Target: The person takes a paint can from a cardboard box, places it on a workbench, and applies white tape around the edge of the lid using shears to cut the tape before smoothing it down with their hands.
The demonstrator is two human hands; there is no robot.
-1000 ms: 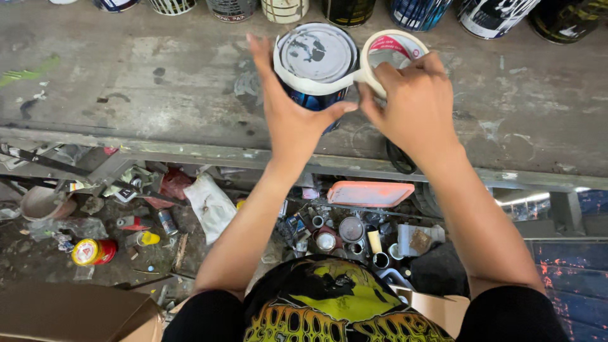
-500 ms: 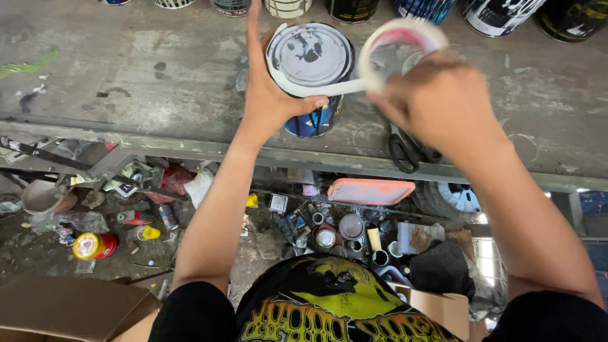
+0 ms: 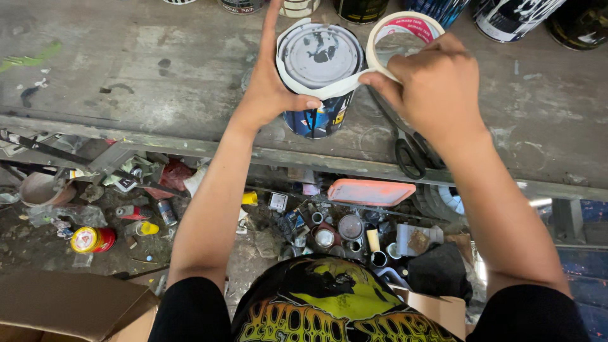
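Left hand (image 3: 269,95) grips paint can (image 3: 320,76); right hand (image 3: 437,88) holds tape roll (image 3: 405,25) beside.

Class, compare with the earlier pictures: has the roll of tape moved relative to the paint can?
Yes. The tape roll in the right hand has swung away from the can to its right, drawing out a strip; the left hand holds the can.

Left hand (image 3: 269,88) cups paint can (image 3: 320,73) near workbench (image 3: 126,76) front edge, thumb pressing masking tape strip onto can's rim. Right hand (image 3: 434,92) grips tape roll (image 3: 402,38) just beside can, strip running between. Scissors (image 3: 411,149) lie under right wrist. More cans line back edge. Cluttered floor below.
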